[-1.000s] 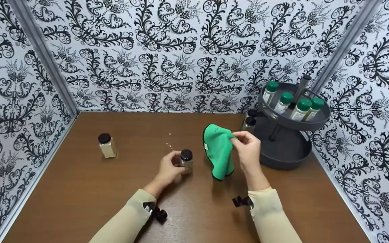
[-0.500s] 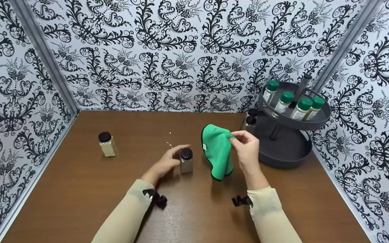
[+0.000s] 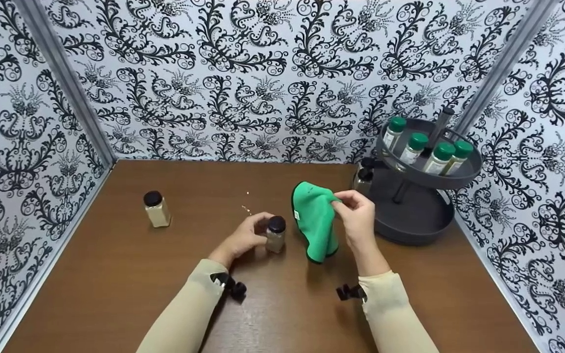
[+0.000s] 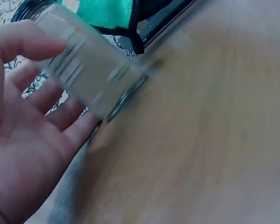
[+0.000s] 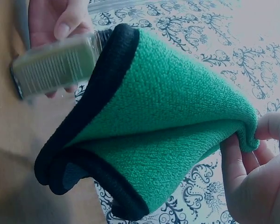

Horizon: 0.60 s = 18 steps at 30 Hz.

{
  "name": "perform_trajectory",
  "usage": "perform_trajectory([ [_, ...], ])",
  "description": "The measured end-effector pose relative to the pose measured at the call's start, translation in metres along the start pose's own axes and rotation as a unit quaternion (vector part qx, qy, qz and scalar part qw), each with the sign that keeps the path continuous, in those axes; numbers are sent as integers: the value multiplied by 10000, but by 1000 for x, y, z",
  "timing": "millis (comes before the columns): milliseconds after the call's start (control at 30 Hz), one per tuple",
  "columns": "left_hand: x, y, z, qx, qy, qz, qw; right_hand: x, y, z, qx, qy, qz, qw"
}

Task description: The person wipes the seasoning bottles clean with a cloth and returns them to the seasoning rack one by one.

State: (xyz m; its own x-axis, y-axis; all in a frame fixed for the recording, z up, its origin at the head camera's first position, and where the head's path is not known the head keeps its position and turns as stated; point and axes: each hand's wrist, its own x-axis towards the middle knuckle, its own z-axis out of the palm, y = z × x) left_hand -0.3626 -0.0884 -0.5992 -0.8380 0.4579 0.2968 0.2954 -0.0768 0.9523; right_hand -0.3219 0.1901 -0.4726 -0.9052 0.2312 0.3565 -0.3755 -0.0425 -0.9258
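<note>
A square spice jar with a black lid [image 3: 275,235] is held between the thumb and fingers of my left hand [image 3: 246,236], near the middle of the table. It leans slightly. In the left wrist view the thumb lies across the label side of the spice jar [image 4: 91,65], with the other fingers behind it. My right hand [image 3: 359,215] pinches a green cloth with black edging [image 3: 314,220] by one corner. The cloth hangs down just right of the jar. In the right wrist view, the cloth [image 5: 177,102] hides the jar's lid.
Another black-lidded jar with pale contents [image 3: 157,212] stands at the left. Small pale crumbs [image 3: 246,209] lie behind my left hand. At the right stands a dark two-tier rack [image 3: 412,228], with several green-capped jars [image 3: 416,147] on top. Black-lidded jars [image 3: 363,179] stand beside it.
Half a second ago my left fingers were spread beside the upright jar. Now they hold it, and it has shifted slightly right and tilted. The cloth and right hand have barely moved.
</note>
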Motion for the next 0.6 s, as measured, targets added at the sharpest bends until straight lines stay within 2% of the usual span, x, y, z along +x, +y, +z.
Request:
perform_trajectory([
  [100,-1,3,11,188,509,-229,9983,-1,1,1,-2,-35,65,10000],
  [200,-1,5,22,363,881,-265,9951,-1,2,2,12,-23,137,9999],
  [300,-3,9,30,473,1076,-205,9929,-2,2,3,-61,3,159,9999],
  [433,-6,20,37,448,1183,-50,9920,-4,5,5,-477,-47,67,9988],
  [600,-9,40,47,448,1499,205,9875,-10,10,14,-827,-355,-132,9959],
])
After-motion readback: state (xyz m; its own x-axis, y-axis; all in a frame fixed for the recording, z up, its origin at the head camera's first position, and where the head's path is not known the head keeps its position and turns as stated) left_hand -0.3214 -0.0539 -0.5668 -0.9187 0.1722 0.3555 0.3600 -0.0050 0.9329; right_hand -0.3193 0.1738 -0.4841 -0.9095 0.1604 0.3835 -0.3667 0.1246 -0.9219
